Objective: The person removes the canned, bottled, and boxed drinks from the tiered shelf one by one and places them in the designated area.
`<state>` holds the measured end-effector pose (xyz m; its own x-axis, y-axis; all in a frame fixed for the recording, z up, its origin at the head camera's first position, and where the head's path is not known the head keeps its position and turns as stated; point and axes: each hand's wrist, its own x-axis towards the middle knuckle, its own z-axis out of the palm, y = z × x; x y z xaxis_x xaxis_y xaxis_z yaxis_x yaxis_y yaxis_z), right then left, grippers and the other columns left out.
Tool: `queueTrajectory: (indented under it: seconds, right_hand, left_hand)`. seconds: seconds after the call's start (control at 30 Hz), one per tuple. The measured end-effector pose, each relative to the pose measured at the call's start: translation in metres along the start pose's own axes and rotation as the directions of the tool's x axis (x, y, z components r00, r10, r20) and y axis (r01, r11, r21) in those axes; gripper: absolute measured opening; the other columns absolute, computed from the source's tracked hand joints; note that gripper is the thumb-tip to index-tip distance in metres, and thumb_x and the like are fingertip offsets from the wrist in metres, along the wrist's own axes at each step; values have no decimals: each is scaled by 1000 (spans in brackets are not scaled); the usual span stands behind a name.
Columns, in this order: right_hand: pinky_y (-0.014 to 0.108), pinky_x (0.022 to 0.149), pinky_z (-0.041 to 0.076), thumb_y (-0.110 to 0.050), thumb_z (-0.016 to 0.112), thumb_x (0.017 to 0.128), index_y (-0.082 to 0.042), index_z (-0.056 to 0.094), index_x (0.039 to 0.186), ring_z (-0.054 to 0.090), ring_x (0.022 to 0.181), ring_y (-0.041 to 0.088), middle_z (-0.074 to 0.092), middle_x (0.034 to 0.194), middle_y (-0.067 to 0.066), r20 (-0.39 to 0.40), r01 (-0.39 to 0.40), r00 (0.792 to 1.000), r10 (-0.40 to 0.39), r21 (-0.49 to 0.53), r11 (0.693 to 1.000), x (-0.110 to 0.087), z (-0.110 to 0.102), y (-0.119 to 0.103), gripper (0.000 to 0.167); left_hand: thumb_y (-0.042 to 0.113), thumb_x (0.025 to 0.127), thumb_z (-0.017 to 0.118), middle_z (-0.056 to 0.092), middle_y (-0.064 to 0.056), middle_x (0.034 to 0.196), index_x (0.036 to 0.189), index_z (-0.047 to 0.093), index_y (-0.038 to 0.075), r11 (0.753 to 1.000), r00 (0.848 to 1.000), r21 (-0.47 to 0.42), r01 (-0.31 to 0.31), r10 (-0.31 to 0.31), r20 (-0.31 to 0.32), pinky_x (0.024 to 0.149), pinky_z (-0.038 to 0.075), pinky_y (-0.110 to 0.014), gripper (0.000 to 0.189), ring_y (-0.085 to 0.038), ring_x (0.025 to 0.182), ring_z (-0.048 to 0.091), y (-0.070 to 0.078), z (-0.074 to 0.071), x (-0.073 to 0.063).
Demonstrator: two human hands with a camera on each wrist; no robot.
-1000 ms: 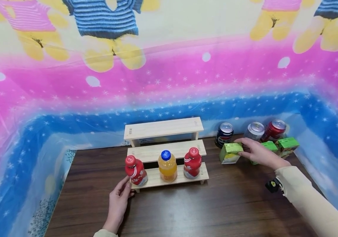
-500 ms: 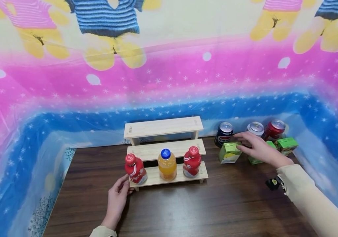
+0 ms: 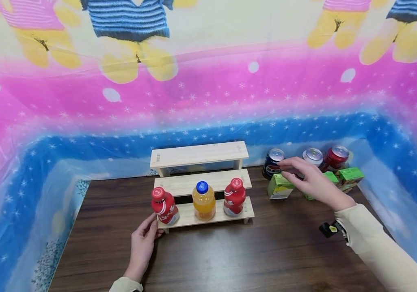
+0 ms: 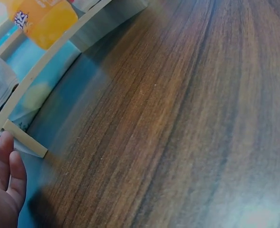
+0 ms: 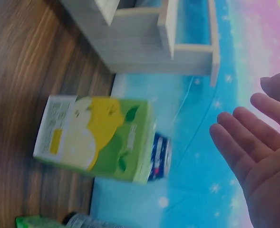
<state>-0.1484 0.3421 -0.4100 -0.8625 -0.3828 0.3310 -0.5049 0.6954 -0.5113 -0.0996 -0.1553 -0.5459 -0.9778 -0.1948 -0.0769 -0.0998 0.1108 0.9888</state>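
My left hand (image 3: pixel 142 241) is at the left end of a three-tier wooden step shelf (image 3: pixel 190 180), holding its lowest board between thumb and fingers. In the left wrist view, fingertips (image 4: pixel 6 140) meet the board's underside by a leg. On that lowest step stand two red bottles (image 3: pixel 165 207) with an orange juice bottle (image 3: pixel 204 202) between them. My right hand (image 3: pixel 312 180) hovers above a green-and-yellow drink carton (image 3: pixel 279 187), fingers loosely extended and holding nothing. The right wrist view shows the carton (image 5: pixel 97 137) upright on the table, apart from the hand.
Behind the carton stand a dark blue can (image 3: pixel 273 164), a silver can (image 3: pixel 312 156) and a red can (image 3: pixel 335 157). More green cartons (image 3: pixel 351 176) sit at the right, one partly hidden by my right hand. A printed cloth (image 3: pixel 193 97) walls off the table's back and sides.
My right hand has let go of the green-and-yellow carton and risen above it; the carton stays on the table. My left hand keeps its place at the shelf.
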Motion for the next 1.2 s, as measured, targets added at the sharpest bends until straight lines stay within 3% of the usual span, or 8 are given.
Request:
queueTrajectory:
  seconds: [0.23,0.5,0.73,0.97,1.2]
  right_hand:
    - [48,95,58,-15,64,105,-17,64,138,63,121,21,66,134,2,32,7,999,-9,49,999,8,7,-22,33]
    - [47,97,58,-14,68,103,-15,64,137,65,120,20,67,133,3,42,58,997,-63,117,991,19,19,-51,34]
    - [47,94,60,-14,68,103,-15,64,138,69,112,19,65,135,7,37,96,994,-104,185,978,27,34,-67,35]
    - [46,96,59,-17,69,102,-9,63,139,68,116,21,64,137,6,29,69,997,-78,223,972,25,52,-73,38]
    - [47,97,59,-22,75,99,-11,63,141,65,120,21,64,137,2,39,43,998,-55,250,967,25,67,-78,45]
  left_hand:
    - [6,108,55,62,-28,136,144,58,-4,999,999,-13,-31,31,-17,71,59,-19,38,-5,76,68,-2,2,-2]
    - [5,108,54,69,-23,123,143,58,-7,997,996,-28,-73,72,-44,66,59,-19,37,-5,73,68,-8,4,-2]
    - [3,108,53,60,-26,140,141,59,-7,997,994,0,-82,82,-73,70,59,-17,36,0,80,65,-9,7,-2]
    - [4,108,53,60,-26,140,141,60,-7,994,991,-2,-109,108,-73,69,58,-17,35,-4,73,65,-10,9,-3]
    - [4,109,52,61,-27,137,142,60,-6,995,993,-17,-99,97,-73,71,59,-17,35,-3,78,66,-10,9,-4]
